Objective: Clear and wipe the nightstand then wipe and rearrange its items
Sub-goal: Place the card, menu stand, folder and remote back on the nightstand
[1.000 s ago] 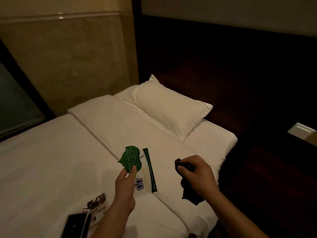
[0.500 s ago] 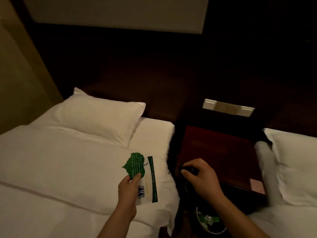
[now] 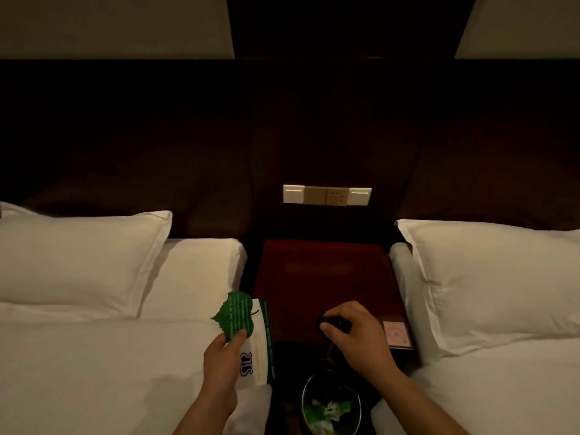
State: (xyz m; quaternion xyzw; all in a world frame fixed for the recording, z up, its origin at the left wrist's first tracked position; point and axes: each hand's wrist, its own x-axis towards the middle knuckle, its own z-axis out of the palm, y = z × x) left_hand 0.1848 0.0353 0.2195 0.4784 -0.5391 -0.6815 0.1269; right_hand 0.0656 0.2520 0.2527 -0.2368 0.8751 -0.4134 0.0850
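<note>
A dark red wooden nightstand (image 3: pixel 320 271) stands between two white beds. My left hand (image 3: pixel 224 359) pinches a green leaf-shaped card (image 3: pixel 237 318) together with a white card with a green edge (image 3: pixel 260 350), held at the nightstand's left front corner over the left bed's edge. My right hand (image 3: pixel 357 337) grips a dark cloth (image 3: pixel 334 324) over the nightstand's front edge. A small pink card (image 3: pixel 397 332) lies on the nightstand's front right corner.
A left bed (image 3: pixel 94 356) and a right bed (image 3: pixel 502 372) flank the nightstand, each with a white pillow (image 3: pixel 75 262). A switch and socket panel (image 3: pixel 326 195) sits on the dark headboard wall. A round bin (image 3: pixel 331 406) with crumpled green-white paper stands below the nightstand's front.
My view swung right from the left bed to face the nightstand. Both hands came along, the left still holding the cards, the right carrying the cloth from the bed to the nightstand's front edge.
</note>
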